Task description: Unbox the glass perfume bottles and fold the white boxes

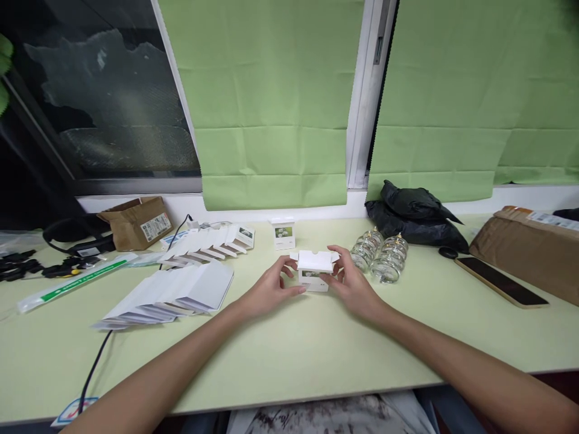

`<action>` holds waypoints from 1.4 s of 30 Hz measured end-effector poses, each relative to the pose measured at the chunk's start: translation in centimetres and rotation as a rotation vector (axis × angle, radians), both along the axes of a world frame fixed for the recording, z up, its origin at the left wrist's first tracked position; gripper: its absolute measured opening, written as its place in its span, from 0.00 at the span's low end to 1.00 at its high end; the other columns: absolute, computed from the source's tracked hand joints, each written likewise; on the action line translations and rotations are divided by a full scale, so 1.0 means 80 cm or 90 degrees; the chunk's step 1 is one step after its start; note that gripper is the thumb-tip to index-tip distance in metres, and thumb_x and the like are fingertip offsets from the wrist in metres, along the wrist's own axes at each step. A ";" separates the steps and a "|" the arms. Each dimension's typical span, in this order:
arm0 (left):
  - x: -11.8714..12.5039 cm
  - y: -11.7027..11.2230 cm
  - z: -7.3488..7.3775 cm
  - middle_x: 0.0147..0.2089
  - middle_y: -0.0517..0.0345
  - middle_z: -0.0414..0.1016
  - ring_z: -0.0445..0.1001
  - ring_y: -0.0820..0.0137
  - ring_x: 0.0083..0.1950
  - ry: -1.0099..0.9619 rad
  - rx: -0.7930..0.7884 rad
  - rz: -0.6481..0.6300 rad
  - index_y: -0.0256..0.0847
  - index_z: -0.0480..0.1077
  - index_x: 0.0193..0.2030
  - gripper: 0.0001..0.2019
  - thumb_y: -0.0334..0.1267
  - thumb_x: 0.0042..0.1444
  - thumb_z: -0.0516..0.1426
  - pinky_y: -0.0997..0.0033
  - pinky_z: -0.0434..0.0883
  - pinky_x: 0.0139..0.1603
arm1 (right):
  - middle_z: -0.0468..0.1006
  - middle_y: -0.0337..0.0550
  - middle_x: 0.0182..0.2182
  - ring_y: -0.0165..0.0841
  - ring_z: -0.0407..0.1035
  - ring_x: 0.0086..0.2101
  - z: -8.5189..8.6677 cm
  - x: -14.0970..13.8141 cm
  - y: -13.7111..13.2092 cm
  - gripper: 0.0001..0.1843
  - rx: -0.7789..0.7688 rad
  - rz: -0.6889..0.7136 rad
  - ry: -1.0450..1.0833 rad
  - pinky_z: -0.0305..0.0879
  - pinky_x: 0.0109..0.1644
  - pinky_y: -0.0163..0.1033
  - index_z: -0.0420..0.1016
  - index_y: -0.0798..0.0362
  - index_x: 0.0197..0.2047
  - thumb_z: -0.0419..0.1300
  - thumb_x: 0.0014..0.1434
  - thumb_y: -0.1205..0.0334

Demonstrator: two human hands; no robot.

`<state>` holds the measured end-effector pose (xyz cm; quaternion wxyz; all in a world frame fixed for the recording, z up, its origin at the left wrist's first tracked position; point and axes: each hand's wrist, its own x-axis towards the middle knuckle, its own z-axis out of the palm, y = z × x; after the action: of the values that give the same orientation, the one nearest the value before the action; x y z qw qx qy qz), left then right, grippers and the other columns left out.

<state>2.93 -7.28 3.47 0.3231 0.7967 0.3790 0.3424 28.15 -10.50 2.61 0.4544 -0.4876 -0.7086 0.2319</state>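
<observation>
A small white carton [313, 269] with its top flaps open stands on the pale green table [289, 349] in the middle. My left hand [270, 290] grips its left side with thumb and fingers. My right hand [349, 280] grips its right side, fingers curled round the flap. A second small white carton [283, 234], closed and upright with a green picture on its front, stands just behind. To the right lie several clear glass jars [380, 255] on their sides.
Flat white carton blanks are fanned out at the left [174, 295] and behind [212, 243]. A brown cardboard box [137, 222], black cables [27, 265], a black bag [416, 217], a phone [500, 281] and a brown parcel [527, 250] lie around.
</observation>
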 end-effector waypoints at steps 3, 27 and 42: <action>0.003 -0.002 0.000 0.53 0.54 0.72 0.74 0.67 0.46 -0.015 0.025 0.040 0.48 0.61 0.65 0.29 0.50 0.61 0.64 0.70 0.72 0.39 | 0.73 0.44 0.46 0.35 0.71 0.37 -0.004 0.001 0.005 0.34 -0.003 0.016 0.022 0.70 0.43 0.44 0.51 0.45 0.71 0.60 0.67 0.54; 0.102 0.152 0.000 0.58 0.41 0.76 0.79 0.77 0.28 -0.162 -0.025 0.123 0.38 0.65 0.55 0.19 0.36 0.61 0.66 0.80 0.73 0.22 | 0.74 0.32 0.26 0.31 0.65 0.26 -0.007 0.001 -0.002 0.07 -0.104 0.089 -0.098 0.55 0.31 0.36 0.70 0.48 0.45 0.57 0.67 0.56; 0.081 0.102 -0.010 0.68 0.32 0.69 0.77 0.74 0.26 -0.037 -0.034 0.158 0.38 0.62 0.70 0.30 0.38 0.62 0.63 0.71 0.73 0.25 | 0.75 0.33 0.27 0.32 0.66 0.28 -0.005 0.003 -0.003 0.08 -0.111 0.106 -0.120 0.57 0.31 0.36 0.71 0.48 0.46 0.57 0.68 0.55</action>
<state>9.41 0.90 2.64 0.3104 0.7246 0.4742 0.3922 28.39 -10.76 2.19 0.3211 -0.4842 -0.7633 0.2826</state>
